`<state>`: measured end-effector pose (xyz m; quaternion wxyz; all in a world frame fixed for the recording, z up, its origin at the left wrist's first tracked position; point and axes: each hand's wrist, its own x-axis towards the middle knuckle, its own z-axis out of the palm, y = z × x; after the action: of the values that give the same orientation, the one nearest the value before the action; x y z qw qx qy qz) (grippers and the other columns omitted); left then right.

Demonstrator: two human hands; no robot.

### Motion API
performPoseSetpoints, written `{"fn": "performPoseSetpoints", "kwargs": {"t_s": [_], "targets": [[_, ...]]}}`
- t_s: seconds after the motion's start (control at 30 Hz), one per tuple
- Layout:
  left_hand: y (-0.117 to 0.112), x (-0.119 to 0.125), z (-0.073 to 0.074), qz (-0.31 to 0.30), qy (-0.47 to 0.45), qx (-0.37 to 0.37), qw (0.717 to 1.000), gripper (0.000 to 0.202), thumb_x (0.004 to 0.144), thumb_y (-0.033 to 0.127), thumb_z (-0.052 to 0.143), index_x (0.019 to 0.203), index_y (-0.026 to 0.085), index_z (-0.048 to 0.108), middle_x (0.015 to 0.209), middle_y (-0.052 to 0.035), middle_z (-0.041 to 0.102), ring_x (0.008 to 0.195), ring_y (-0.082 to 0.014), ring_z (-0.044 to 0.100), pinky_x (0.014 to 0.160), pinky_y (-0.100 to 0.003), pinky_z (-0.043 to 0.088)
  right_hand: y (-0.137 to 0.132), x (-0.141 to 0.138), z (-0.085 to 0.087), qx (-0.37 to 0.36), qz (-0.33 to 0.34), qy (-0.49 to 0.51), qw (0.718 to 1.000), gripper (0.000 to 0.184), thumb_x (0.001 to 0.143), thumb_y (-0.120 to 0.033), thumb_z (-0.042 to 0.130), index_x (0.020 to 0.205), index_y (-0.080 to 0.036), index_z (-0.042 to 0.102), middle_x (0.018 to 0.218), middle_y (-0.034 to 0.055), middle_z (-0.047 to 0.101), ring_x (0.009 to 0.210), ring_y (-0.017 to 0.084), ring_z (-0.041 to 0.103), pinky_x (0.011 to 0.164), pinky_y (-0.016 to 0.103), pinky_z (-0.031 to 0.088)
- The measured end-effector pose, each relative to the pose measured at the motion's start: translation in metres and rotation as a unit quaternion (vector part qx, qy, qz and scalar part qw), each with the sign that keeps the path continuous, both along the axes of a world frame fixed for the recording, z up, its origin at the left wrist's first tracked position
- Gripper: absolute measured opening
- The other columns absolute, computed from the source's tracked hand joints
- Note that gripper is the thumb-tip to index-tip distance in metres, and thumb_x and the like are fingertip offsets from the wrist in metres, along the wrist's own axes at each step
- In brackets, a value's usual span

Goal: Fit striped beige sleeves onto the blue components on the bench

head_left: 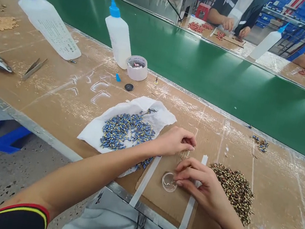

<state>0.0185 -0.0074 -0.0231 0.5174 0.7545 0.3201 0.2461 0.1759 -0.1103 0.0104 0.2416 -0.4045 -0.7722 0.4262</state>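
Observation:
My left hand is held above the cardboard with thumb and fingers curled together; anything between the tips is too small to make out. My right hand is closed in a pinch at the edge of a small clear round dish, and what it grips cannot be made out. The dish stands on a cardboard piece fixed with white tape strips. Left of my hands, many small blue-and-yellow parts lie on a white sheet. To the right is a heap of small dark-and-tan parts.
White bottles with blue nozzles stand behind, near a tape roll and black cap. Tweezers lie at left. A green belt runs beyond the table; across it a person's hands work at red parts.

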Motion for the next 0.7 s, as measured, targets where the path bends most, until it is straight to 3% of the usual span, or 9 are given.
{"fn": "performPoseSetpoints", "kwargs": {"t_s": [0.17, 0.27, 0.43, 0.57, 0.7], "targets": [[0.001, -0.001, 0.002, -0.016, 0.004, 0.008, 1.0, 0.011, 0.08, 0.015, 0.065, 0.089, 0.015, 0.071, 0.084, -0.0031, 0.073, 0.08, -0.0131, 0.065, 0.073, -0.025, 0.047, -0.006, -0.008, -0.006, 0.012, 0.014, 0.001, 1.0, 0.016, 0.092, -0.021, 0.056, 0.087, -0.025, 0.071, 0.101, 0.0057, 0.061, 0.095, 0.02, 0.06, 0.08, 0.032, 0.048], [0.001, -0.001, 0.004, -0.031, 0.007, 0.014, 0.999, 0.011, 0.081, 0.017, 0.065, 0.09, 0.016, 0.071, 0.085, -0.0029, 0.073, 0.079, -0.0125, 0.065, 0.072, -0.024, 0.046, -0.006, -0.01, -0.009, 0.009, -0.025, 0.027, 0.999, 0.015, 0.091, -0.022, 0.058, 0.086, -0.026, 0.072, 0.1, 0.0056, 0.062, 0.094, 0.02, 0.061, 0.078, 0.032, 0.049], [-0.002, -0.001, 0.004, -0.039, 0.015, 0.023, 0.999, 0.011, 0.081, 0.018, 0.065, 0.09, 0.015, 0.071, 0.085, -0.0037, 0.073, 0.077, -0.0134, 0.064, 0.07, -0.024, 0.046, -0.003, 0.003, -0.005, -0.057, -0.099, 0.108, 0.988, 0.009, 0.089, -0.025, 0.061, 0.085, -0.023, 0.069, 0.086, 0.0037, 0.068, 0.08, 0.018, 0.064, 0.075, 0.031, 0.05], [-0.005, -0.001, 0.003, -0.037, 0.024, 0.029, 0.999, 0.012, 0.081, 0.018, 0.066, 0.091, 0.015, 0.071, 0.083, -0.003, 0.073, 0.076, -0.0138, 0.065, 0.067, -0.023, 0.044, -0.001, 0.021, 0.0, -0.025, -0.229, 0.129, 0.965, 0.007, 0.087, -0.027, 0.065, 0.085, -0.022, 0.069, 0.084, 0.0044, 0.07, 0.082, 0.018, 0.065, 0.071, 0.028, 0.052], [-0.005, 0.0, 0.004, -0.034, 0.042, 0.035, 0.998, 0.01, 0.08, 0.019, 0.066, 0.089, 0.016, 0.071, 0.08, -0.0015, 0.072, 0.074, -0.0138, 0.064, 0.064, -0.023, 0.042, 0.005, 0.03, -0.001, 0.03, -0.405, 0.128, 0.905, 0.013, 0.083, -0.032, 0.069, 0.089, -0.021, 0.069, 0.089, 0.0063, 0.071, 0.073, 0.017, 0.064, 0.064, 0.028, 0.053]]}}
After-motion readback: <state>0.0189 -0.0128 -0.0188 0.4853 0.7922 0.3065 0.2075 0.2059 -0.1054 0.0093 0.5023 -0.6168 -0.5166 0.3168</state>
